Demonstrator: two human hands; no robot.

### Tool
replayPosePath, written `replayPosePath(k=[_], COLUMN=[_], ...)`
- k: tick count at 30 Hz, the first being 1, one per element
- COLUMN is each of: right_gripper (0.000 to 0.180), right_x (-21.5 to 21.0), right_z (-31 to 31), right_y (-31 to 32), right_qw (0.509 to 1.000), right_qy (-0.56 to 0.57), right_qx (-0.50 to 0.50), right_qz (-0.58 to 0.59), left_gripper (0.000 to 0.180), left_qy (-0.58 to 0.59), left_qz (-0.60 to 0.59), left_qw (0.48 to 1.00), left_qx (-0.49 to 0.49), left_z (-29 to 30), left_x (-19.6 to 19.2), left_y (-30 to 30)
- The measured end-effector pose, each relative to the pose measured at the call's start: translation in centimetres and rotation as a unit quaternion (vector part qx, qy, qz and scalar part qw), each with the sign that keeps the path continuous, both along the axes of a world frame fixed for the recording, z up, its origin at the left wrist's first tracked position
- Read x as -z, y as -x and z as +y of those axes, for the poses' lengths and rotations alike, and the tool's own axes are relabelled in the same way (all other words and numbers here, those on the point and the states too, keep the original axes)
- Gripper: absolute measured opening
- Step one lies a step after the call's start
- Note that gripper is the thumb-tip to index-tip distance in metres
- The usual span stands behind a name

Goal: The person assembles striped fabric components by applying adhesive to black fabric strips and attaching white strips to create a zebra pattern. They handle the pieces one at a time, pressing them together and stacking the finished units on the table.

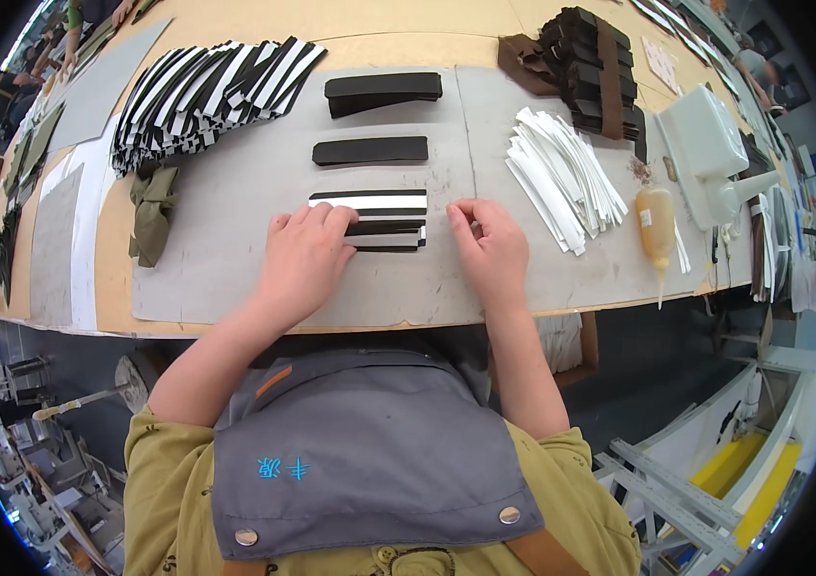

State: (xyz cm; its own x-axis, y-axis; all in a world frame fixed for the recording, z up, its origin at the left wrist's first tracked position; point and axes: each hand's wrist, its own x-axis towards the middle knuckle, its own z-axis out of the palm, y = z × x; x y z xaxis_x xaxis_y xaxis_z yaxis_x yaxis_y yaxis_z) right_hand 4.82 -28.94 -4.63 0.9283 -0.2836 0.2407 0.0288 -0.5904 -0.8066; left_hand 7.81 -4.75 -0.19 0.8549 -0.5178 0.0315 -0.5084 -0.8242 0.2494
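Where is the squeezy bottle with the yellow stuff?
The squeezy bottle lies on the table's right side, beside the pile of white strips, right of the right hand.

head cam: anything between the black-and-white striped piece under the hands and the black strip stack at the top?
One single black strip lies between the striped piece and the black strip stack, on the grey mat, head view.

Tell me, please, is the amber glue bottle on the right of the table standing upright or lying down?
Lying down. The amber bottle rests on its side on the grey mat, its thin nozzle pointing toward the table's near edge.
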Motion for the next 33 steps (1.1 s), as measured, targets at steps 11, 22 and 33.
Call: replayPosePath(k=[11,22,33], right_gripper=[0.014,0.015,0.014], right_x=[0.1,0.4,-0.1], right_z=[0.0,-0.2,0.1], right_y=[-0.2,-0.1,-0.1], right_qw=[1.000,1.000,1.000], right_qy=[0.021,-0.002,0.004], right_qx=[0.007,-0.003,0.009], right_qz=[-0.008,0.019,0.017], left_gripper=[0.029,0.030,0.054], left_qy=[0.028,-0.049,0.254], left_qz=[0.094,0.044,0.046], left_qw=[0.995,0.998,0.966], left_qx=[0.034,0.022,-0.012], left_z=[-0.8,-1.0,3.0], left_x=[-0.9,1.5,-3.0], left_y=[-2.2,-5.3,-10.9])
